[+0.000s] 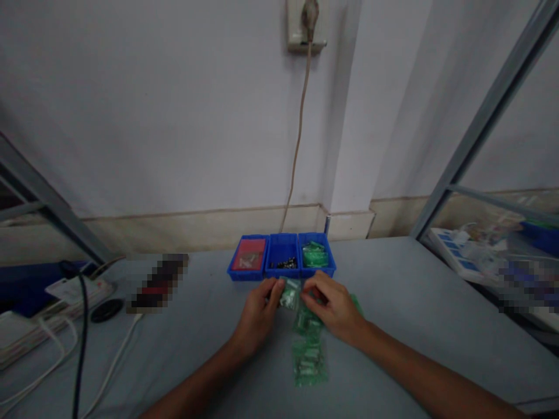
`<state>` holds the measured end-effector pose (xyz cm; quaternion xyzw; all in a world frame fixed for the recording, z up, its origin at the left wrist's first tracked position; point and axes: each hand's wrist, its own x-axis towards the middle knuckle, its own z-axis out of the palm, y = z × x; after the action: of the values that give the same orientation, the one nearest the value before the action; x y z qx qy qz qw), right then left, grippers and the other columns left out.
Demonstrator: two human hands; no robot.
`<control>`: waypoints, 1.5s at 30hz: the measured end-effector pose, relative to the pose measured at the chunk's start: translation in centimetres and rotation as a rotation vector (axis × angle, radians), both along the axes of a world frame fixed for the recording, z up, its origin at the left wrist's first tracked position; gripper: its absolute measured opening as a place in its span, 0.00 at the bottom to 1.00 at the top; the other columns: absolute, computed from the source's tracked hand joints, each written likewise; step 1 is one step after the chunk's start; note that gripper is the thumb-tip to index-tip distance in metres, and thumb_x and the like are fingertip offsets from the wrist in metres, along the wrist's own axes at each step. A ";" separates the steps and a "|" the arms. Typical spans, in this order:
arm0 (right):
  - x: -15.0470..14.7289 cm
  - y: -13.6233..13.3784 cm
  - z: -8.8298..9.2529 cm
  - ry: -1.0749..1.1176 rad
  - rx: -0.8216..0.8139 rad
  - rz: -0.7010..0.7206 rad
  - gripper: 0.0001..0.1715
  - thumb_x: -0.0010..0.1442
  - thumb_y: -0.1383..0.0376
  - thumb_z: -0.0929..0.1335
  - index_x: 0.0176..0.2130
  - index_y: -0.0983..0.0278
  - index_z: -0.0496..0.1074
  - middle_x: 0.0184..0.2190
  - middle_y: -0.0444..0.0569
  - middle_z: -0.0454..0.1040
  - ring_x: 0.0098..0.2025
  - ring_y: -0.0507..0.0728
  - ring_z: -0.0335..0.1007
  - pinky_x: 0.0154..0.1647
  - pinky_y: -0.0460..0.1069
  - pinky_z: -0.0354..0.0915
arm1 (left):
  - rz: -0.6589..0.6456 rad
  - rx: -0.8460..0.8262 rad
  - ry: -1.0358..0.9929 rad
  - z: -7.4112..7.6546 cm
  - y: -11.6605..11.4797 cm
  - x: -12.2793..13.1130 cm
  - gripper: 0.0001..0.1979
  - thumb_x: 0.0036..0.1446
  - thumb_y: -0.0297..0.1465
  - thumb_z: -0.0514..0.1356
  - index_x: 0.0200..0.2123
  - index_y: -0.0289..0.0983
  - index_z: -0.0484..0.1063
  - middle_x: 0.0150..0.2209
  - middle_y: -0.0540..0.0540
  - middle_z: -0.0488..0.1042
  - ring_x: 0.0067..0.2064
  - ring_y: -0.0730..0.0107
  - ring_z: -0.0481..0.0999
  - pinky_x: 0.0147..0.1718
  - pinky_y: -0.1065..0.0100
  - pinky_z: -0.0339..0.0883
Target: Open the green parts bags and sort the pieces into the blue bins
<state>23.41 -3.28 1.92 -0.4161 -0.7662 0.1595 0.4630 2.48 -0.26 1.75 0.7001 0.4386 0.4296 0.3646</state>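
I see the left hand pinching the clear bag toward the worktop's back edge; the right hand is just rightward (whether gripping, I can't tell).

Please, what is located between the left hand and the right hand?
The head view shows a small plastic bag there, held by the left hand; whether the right hand touches it is unclear.

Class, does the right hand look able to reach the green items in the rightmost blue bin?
Probably yes: the right hand is close to that open blue bin, and nothing visible covers the green items.
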 end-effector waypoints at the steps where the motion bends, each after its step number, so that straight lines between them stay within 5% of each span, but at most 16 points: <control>1: 0.0 -0.1 0.0 -0.006 0.004 0.002 0.07 0.69 0.66 0.70 0.48 0.60 0.73 0.36 0.45 0.68 0.36 0.56 0.68 0.37 0.49 0.65 | -0.003 -0.010 -0.007 0.0 0.0 0.0 0.27 0.70 0.53 0.53 0.27 0.38 0.66 0.25 0.52 0.62 0.29 0.69 0.62 0.30 0.69 0.56; 3: 0.0 -0.3 0.0 -0.050 0.025 0.036 0.25 0.67 0.68 0.71 0.61 0.57 0.68 0.44 0.49 0.69 0.42 0.58 0.70 0.41 0.51 0.68 | -0.012 -0.027 -0.022 -0.1 0.0 -0.1 0.27 0.69 0.54 0.54 0.28 0.38 0.67 0.25 0.53 0.62 0.29 0.69 0.63 0.29 0.69 0.56; 5: 0.0 -0.4 0.1 -0.101 0.043 0.085 0.27 0.69 0.67 0.70 0.64 0.55 0.67 0.48 0.51 0.69 0.46 0.59 0.70 0.45 0.52 0.69 | -0.031 -0.032 -0.018 -0.1 -0.1 -0.1 0.27 0.69 0.53 0.54 0.28 0.37 0.68 0.25 0.52 0.64 0.29 0.69 0.64 0.30 0.69 0.57; 8: -0.2 -0.6 0.3 -0.085 0.044 0.086 0.08 0.73 0.62 0.67 0.50 0.58 0.74 0.40 0.49 0.70 0.41 0.58 0.70 0.42 0.51 0.67 | -0.050 -0.010 0.004 0.0 -0.2 -0.1 0.27 0.73 0.49 0.51 0.28 0.37 0.70 0.27 0.50 0.69 0.31 0.67 0.69 0.33 0.67 0.62; 13: -0.4 0.0 0.3 0.134 -0.118 -0.062 0.22 0.75 0.54 0.63 0.31 0.60 0.63 0.27 0.41 0.61 0.30 0.54 0.60 0.32 0.48 0.58 | 0.003 0.179 0.014 -0.3 0.0 -0.2 0.11 0.72 0.34 0.56 0.53 0.40 0.72 0.42 0.46 0.74 0.38 0.66 0.73 0.38 0.67 0.68; 16: -0.4 0.6 -0.2 0.243 -0.241 -0.054 0.26 0.73 0.48 0.65 0.29 0.60 0.60 0.25 0.39 0.56 0.28 0.53 0.55 0.29 0.47 0.55 | -0.076 0.312 0.069 -0.7 0.1 -0.3 0.25 0.65 0.25 0.61 0.63 0.45 0.67 0.52 0.44 0.71 0.42 0.67 0.72 0.38 0.68 0.69; 19: -0.5 0.7 -0.7 0.264 -0.299 0.001 0.28 0.71 0.46 0.66 0.28 0.61 0.62 0.25 0.39 0.57 0.28 0.52 0.55 0.29 0.47 0.54 | -0.131 0.368 0.137 -0.6 -0.2 -0.4 0.20 0.64 0.24 0.62 0.57 0.45 0.73 0.53 0.43 0.71 0.46 0.64 0.72 0.41 0.65 0.69; 22: -0.6 0.5 -0.9 0.263 -0.348 0.047 0.30 0.76 0.46 0.60 0.30 0.62 0.68 0.24 0.40 0.60 0.27 0.53 0.58 0.28 0.47 0.56 | -0.087 0.405 0.194 0.0 -0.4 -0.4 0.05 0.69 0.29 0.59 0.40 0.40 0.76 0.41 0.45 0.73 0.44 0.61 0.71 0.45 0.61 0.66; 27: -0.4 0.3 -0.8 0.203 -0.184 -0.004 0.13 0.75 0.58 0.63 0.55 0.59 0.70 0.35 0.45 0.69 0.33 0.55 0.67 0.35 0.49 0.65 | -0.020 0.338 0.183 0.7 -0.4 -0.4 0.19 0.73 0.37 0.56 0.27 0.39 0.65 0.29 0.49 0.68 0.36 0.64 0.67 0.39 0.64 0.61; 30: 0.0 0.2 -0.5 0.062 -0.047 0.037 0.23 0.72 0.65 0.66 0.64 0.54 0.66 0.46 0.50 0.70 0.37 0.56 0.68 0.38 0.50 0.67 | -0.040 0.275 0.152 0.4 -0.3 -0.2 0.18 0.73 0.38 0.55 0.29 0.39 0.67 0.31 0.49 0.70 0.36 0.64 0.67 0.39 0.64 0.61; 34: 0.4 0.1 0.0 -0.035 0.005 0.098 0.17 0.72 0.65 0.66 0.58 0.55 0.72 0.50 0.52 0.68 0.45 0.58 0.70 0.43 0.51 0.68 | -0.073 0.187 0.128 0.1 -0.4 -0.2 0.18 0.74 0.39 0.52 0.32 0.38 0.70 0.33 0.48 0.72 0.36 0.64 0.68 0.38 0.64 0.62; 37: 0.3 0.2 0.1 -0.021 -0.037 0.080 0.08 0.74 0.60 0.66 0.44 0.60 0.74 0.37 0.47 0.69 0.39 0.57 0.68 0.40 0.50 0.65 | -0.078 0.172 0.116 0.2 -0.5 -0.2 0.19 0.76 0.38 0.49 0.33 0.38 0.71 0.34 0.47 0.72 0.38 0.63 0.70 0.41 0.63 0.64; 41: -0.1 0.5 -0.1 0.095 -0.211 -0.013 0.23 0.75 0.53 0.64 0.30 0.60 0.61 0.25 0.40 0.59 0.28 0.53 0.58 0.31 0.48 0.55 | -0.023 0.279 0.082 -0.1 -0.2 -0.3 0.08 0.73 0.32 0.55 0.51 0.40 0.71 0.43 0.45 0.74 0.40 0.64 0.73 0.41 0.64 0.68; 45: -0.2 0.7 -0.5 0.235 -0.334 0.045 0.25 0.74 0.49 0.63 0.30 0.59 0.58 0.26 0.39 0.55 0.28 0.52 0.55 0.30 0.47 0.53 | -0.045 0.437 0.144 -0.7 0.0 -0.4 0.25 0.64 0.23 0.61 0.62 0.45 0.67 0.54 0.42 0.70 0.46 0.64 0.74 0.46 0.62 0.72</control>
<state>23.18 -2.62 1.44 -0.4485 -0.6790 0.3419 0.4700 2.06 -0.24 1.10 0.8010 0.3442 0.4550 0.1816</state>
